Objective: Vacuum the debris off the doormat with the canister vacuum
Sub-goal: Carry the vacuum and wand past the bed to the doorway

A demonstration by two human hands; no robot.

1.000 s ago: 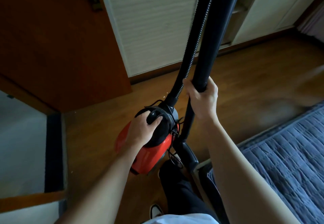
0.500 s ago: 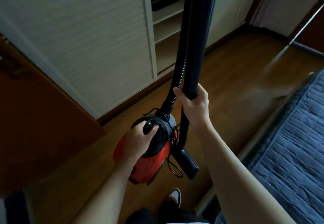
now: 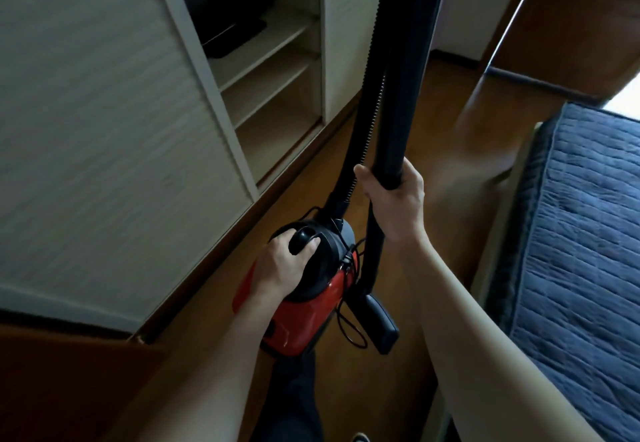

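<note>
My left hand (image 3: 284,267) is closed over the black carry handle on top of the red canister vacuum (image 3: 304,306), holding it off the wooden floor (image 3: 450,102), while my right hand (image 3: 393,196) grips the black wand (image 3: 403,71), which stands nearly upright beside the ribbed hose (image 3: 365,109). The thin power cord (image 3: 349,324) dangles in loose loops under the canister, close to my leg; I judge it could snag my foot or the floor nozzle (image 3: 377,320) as I walk. The tall wand could also knock the open shelves (image 3: 277,71) on my left, which are near. The floor looks smooth and bare, with a quilted blue mattress (image 3: 585,241) low on my right narrowing the passage. The doormat is not in view, so no debris is reachable yet.
</note>
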